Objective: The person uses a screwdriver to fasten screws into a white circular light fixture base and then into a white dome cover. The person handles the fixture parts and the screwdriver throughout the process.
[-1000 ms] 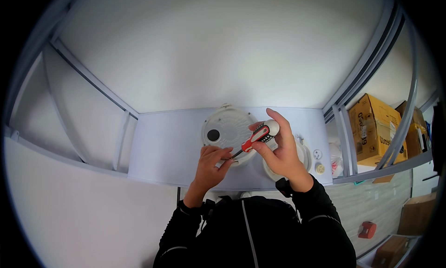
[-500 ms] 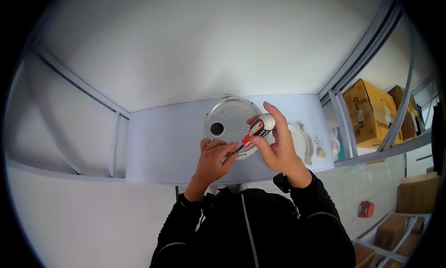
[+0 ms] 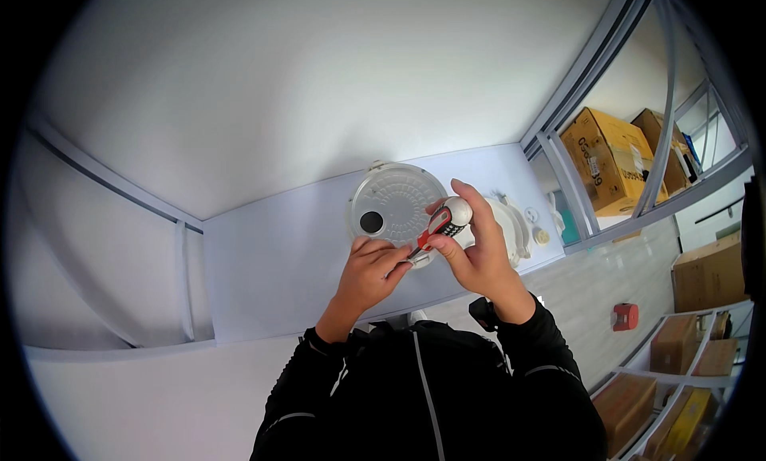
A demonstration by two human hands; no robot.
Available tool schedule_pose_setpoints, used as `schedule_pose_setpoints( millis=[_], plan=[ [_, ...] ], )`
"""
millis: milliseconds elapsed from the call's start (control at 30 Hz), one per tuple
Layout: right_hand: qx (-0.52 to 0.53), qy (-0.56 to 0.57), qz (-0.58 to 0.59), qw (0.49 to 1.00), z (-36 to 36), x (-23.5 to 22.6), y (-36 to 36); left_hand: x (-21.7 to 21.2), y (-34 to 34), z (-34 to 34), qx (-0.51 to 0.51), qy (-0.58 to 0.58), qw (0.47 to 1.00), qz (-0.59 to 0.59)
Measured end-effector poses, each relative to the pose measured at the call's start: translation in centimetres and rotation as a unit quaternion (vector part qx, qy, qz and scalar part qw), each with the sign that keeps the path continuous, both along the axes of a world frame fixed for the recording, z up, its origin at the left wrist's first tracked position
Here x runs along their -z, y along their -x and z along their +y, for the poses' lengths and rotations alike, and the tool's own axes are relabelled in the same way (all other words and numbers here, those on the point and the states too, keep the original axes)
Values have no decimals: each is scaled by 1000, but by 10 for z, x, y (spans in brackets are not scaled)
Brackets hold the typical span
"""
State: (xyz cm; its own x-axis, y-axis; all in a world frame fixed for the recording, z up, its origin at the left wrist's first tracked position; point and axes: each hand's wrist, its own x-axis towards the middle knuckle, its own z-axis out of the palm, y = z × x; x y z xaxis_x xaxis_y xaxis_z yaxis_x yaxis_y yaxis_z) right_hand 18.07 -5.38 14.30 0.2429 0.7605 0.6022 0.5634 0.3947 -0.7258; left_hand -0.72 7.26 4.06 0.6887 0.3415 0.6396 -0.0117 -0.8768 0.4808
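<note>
By the round part [image 3: 403, 193], the right hand [image 3: 483, 260] grips a screwdriver [image 3: 440, 221], but I can't tell if the left hand [image 3: 367, 273] pinches its tip.

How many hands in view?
2: the left hand at the near edge of the round white part, the right hand holding the red-and-black screwdriver. No others visible.
</note>
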Motion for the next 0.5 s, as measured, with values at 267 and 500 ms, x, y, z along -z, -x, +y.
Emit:
schedule_pose_setpoints(
  millis=[267, 500],
  plan=[
    [63, -1, -43, 997, -4, -1, 15, -1, 1, 6, 23, -3, 1000, -16],
    [102, 15, -33, 994, -8, -2, 28, 2, 2, 8, 30, -2, 999, -18]
  ],
)
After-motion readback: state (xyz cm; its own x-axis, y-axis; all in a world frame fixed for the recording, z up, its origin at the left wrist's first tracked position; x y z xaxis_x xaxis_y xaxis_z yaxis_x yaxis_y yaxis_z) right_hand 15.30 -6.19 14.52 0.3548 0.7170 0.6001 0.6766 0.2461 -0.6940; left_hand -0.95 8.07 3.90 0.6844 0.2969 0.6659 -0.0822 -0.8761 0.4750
